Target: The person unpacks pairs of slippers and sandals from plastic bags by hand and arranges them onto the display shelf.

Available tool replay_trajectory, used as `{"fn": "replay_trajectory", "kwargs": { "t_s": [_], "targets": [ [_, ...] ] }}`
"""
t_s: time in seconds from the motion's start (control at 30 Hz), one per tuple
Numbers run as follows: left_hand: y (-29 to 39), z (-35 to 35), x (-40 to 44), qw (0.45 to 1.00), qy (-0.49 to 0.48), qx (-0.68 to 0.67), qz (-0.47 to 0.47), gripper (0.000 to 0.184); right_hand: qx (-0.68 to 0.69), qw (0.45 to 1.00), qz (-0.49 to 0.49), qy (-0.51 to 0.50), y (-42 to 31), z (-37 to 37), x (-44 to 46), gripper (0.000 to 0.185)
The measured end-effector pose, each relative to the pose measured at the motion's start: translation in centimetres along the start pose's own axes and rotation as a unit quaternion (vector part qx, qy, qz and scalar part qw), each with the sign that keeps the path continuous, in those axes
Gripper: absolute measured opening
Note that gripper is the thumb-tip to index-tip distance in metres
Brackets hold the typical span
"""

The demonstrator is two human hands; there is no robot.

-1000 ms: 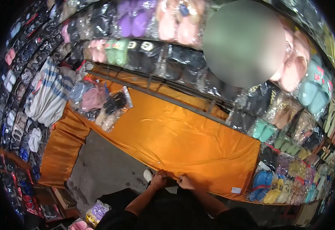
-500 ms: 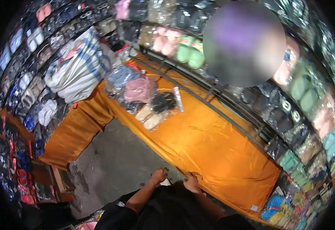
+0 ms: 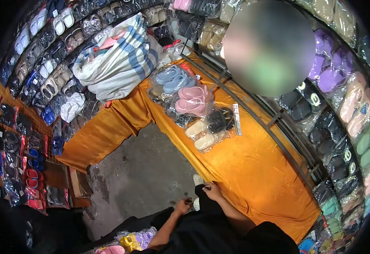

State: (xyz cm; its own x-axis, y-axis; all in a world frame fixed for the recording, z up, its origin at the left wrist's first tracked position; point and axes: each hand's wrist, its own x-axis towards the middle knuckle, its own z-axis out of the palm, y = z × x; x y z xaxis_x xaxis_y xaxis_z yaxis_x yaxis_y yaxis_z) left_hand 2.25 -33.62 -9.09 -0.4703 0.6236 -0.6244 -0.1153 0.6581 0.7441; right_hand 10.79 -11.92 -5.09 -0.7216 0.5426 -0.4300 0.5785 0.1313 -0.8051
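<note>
My left hand (image 3: 183,206) hangs low over the grey floor, its fingers loosely bent and apart with nothing visible in them. Just in front of the orange cloth (image 3: 252,178) is my right hand (image 3: 212,192), fingers slightly curled and no object seen between them. The cloth covers a long table. On it lie wrapped pink slippers (image 3: 191,100), blue slippers (image 3: 175,79), black ones (image 3: 220,120) and beige ones (image 3: 204,134). White shoes (image 3: 198,180) show on the floor beside my hands.
A white and blue striped sack (image 3: 117,67) rests at the table's left corner. Racks of wrapped footwear (image 3: 60,80) line the left and right sides. A metal rail (image 3: 252,112) runs along the table's back. More packed slippers (image 3: 138,240) sit at the bottom.
The view has swung left, so sack and slippers appear nearer the middle. My hands, close together at the cloth's edge a second ago, are farther apart, the left one lower.
</note>
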Motion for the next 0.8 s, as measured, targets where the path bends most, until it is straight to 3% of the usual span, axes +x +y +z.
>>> {"fn": "replay_trajectory", "kwargs": {
  "t_s": [0.1,0.37,0.43,0.5,0.57,0.6,0.67,0.77,0.8],
  "targets": [
    [0.8,-2.0,2.4,0.998,0.036,0.046,-0.012,0.044,0.061,0.998,-0.029,0.013,-0.3,1.0,4.4,0.035],
    [12.2,-8.7,13.4,0.996,0.026,0.075,0.036,0.044,0.170,0.982,0.047,0.071,-3.4,-2.4,15.5,0.038],
    [14.1,-9.6,16.6,0.994,0.010,0.085,0.067,0.043,0.348,0.921,0.160,0.072,-8.8,-5.7,16.0,0.045],
    [17.4,-10.3,19.0,0.992,-0.001,0.106,0.063,0.042,0.425,0.888,0.167,0.064,-8.1,-6.7,19.2,0.049],
    [20.4,-10.8,20.4,0.989,0.000,0.122,0.084,0.040,0.569,0.802,0.171,0.056,-7.9,-7.2,22.6,0.052],
    [20.8,-10.9,21.1,0.989,0.000,0.126,0.082,0.040,0.572,0.800,0.171,0.055,-8.2,-7.4,24.1,0.052],
    [21.1,-10.8,22.4,0.982,-0.021,0.030,0.184,0.031,0.638,0.734,0.209,0.104,-8.8,-7.6,26.5,0.051],
    [22.4,-10.7,22.0,0.992,-0.070,-0.014,0.105,0.029,0.631,0.706,0.291,0.135,-8.9,-7.8,29.1,0.048],
    [22.5,-10.6,21.6,0.988,-0.066,-0.022,0.137,0.029,0.626,0.701,0.304,0.156,-9.0,-7.5,29.8,0.041]
  ]
}}
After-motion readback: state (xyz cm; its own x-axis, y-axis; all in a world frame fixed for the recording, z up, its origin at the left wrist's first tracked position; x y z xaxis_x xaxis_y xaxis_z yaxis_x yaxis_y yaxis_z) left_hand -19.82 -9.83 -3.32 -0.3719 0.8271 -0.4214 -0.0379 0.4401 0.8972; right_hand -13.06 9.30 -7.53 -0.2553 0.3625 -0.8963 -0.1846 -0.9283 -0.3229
